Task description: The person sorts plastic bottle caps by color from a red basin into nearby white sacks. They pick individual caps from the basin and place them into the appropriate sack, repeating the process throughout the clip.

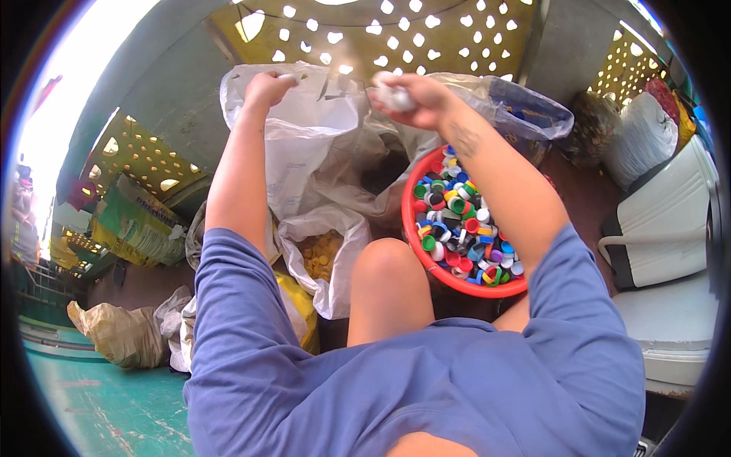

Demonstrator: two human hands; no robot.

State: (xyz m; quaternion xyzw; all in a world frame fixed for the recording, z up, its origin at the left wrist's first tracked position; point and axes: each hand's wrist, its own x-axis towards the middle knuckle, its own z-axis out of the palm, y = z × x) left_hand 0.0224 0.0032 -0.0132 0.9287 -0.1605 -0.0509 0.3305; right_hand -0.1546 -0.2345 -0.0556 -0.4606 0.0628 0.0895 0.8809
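Observation:
My left hand (pixel 267 90) is above the rim of a white woven sack (pixel 300 151), with a small whitish thing, likely a bottle cap (pixel 289 77), at its fingertips. My right hand (pixel 425 98) is closed around several white bottle caps (pixel 398 99), blurred by motion. Below my right forearm stands a red plastic basin (pixel 412 251) heaped with bottle caps (pixel 457 220) of many colours. Between my arms is a smaller white sack (pixel 297 243) with yellow caps (pixel 322 255) inside. Another open sack (pixel 365 194) beside it has a dark inside; its contents cannot be made out.
A blue-and-clear plastic sack (pixel 528 111) stands behind the basin. White plastic chairs (pixel 662 228) are at the right, near filled bags (pixel 642 137). On the left are a green-and-yellow sack (pixel 134 220) and a tan bag (pixel 123 331). A perforated yellow panel (pixel 365 34) closes off the far side.

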